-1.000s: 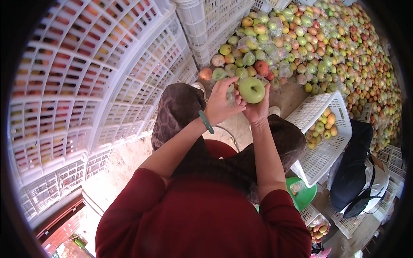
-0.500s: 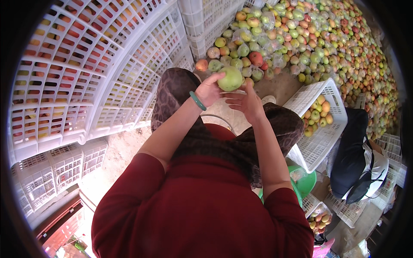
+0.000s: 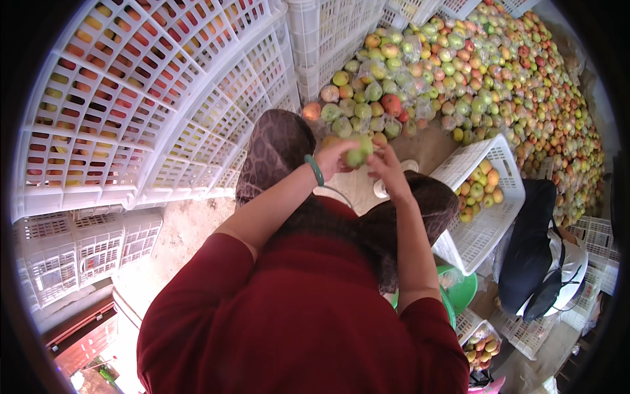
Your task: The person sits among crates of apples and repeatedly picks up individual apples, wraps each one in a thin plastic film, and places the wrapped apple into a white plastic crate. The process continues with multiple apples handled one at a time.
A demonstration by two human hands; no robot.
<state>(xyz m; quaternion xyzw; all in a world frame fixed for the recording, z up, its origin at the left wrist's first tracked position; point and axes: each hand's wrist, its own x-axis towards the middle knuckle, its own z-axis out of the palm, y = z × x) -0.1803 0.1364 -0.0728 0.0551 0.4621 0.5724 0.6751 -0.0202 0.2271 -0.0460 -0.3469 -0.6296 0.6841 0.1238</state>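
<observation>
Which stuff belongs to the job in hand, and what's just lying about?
In hand or likely involved:
- green apple, in left hand; right hand close against it
- loose apple pile
- white crate holding apples

Seemingly just lying about:
- green basin

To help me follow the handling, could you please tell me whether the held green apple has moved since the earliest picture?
Yes: judged against the large bright-red apple, the green apple now sits farther left and lower in view.
</observation>
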